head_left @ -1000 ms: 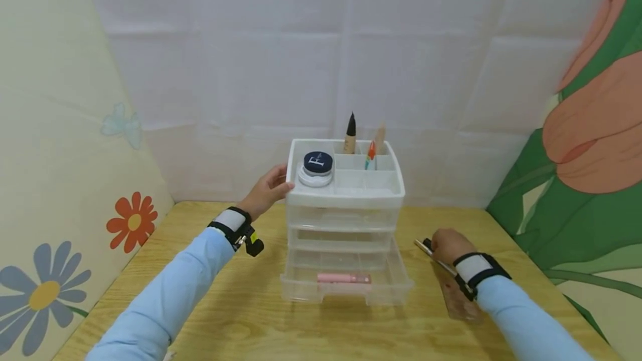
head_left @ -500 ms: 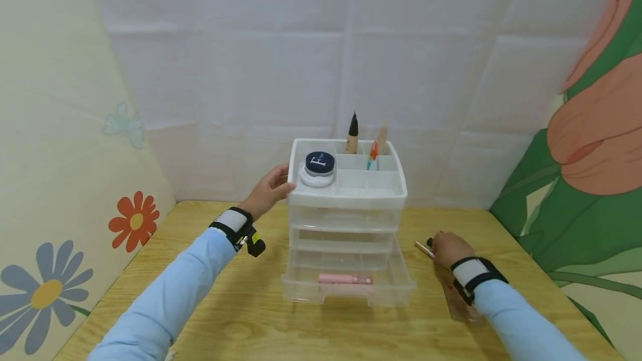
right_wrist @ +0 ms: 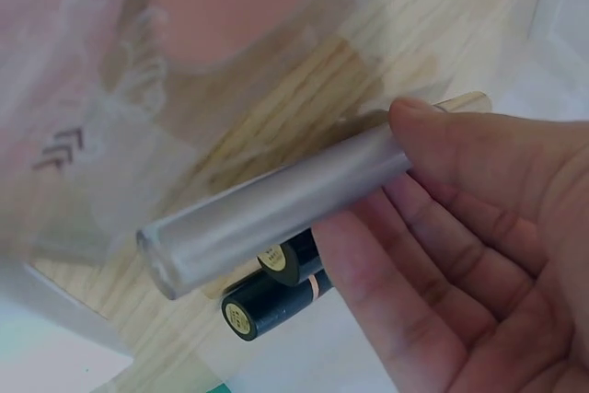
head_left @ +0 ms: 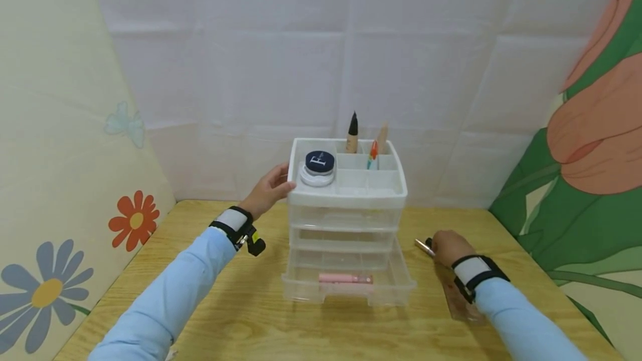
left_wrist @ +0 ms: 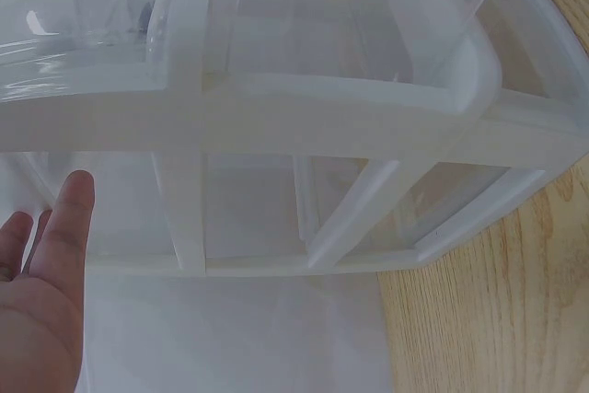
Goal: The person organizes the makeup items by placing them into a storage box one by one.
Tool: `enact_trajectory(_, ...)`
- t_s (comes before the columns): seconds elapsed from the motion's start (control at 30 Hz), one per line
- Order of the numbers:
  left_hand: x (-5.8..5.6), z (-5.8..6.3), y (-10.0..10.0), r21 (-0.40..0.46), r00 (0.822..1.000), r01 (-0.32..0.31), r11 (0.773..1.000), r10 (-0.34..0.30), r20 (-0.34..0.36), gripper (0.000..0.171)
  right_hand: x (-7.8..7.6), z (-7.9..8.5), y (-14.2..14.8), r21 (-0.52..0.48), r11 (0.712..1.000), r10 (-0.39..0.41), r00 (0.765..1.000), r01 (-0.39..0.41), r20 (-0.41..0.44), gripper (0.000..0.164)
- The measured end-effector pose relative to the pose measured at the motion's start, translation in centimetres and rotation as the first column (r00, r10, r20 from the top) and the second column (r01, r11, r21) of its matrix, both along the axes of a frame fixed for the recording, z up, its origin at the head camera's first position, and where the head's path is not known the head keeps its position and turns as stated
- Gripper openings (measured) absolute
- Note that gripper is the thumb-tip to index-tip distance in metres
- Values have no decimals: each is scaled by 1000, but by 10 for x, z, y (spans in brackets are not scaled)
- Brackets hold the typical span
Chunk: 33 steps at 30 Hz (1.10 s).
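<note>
A white drawer organizer [head_left: 347, 200] of clear plastic stands on the table, its lowest drawer [head_left: 301, 293] pulled out with a pink tube [head_left: 341, 278] inside. My left hand [head_left: 268, 191] rests against the organizer's upper left side, thumb near the front corner. In the left wrist view, its extended fingers [left_wrist: 66, 227] lie near the frame. Right of the organizer, my right hand [head_left: 451, 248] pinches a slim silver cosmetic tube [right_wrist: 276, 209] between thumb and fingers, low over the table. Two black cylinders [right_wrist: 262, 303] with round labels lie just beyond the tube.
On the organizer's top tray sit a dark-lidded round compact [head_left: 319, 162], a black-tipped pen-like tube [head_left: 353, 132] and an orange-tipped stick [head_left: 373, 155]. A clear pouch with a pink item [head_left: 458, 299] lies under the right forearm. A white cloth [head_left: 251, 71] hangs behind.
A second ago more of the silver tube showed beyond my right hand toward the wrist; now only its far end shows. The left hand stays at the organizer. The head view shifts slightly.
</note>
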<state>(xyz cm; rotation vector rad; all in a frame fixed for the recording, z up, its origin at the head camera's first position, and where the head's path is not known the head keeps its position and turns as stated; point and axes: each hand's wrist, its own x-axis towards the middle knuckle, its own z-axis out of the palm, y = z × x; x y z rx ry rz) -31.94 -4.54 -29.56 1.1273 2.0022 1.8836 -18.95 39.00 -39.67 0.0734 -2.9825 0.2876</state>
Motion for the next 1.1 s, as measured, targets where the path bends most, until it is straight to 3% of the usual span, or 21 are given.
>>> enact_trajectory(0.2,0,1,0,1,1000,1,1000,-1,-2,61,3,7,-1,-15,1000,-4,1000,4,27,23)
enact_trajectory(0.73,1,2,0,-9,1000,-6,1000,6,-3,60,10,46,-6,13,999,-34,993,33,114,10)
enact_trajectory(1.1,0,1,0,-5,1000,-9,1000,9,-2,60,26,71,-16,23,999,23,998,-24,54,8)
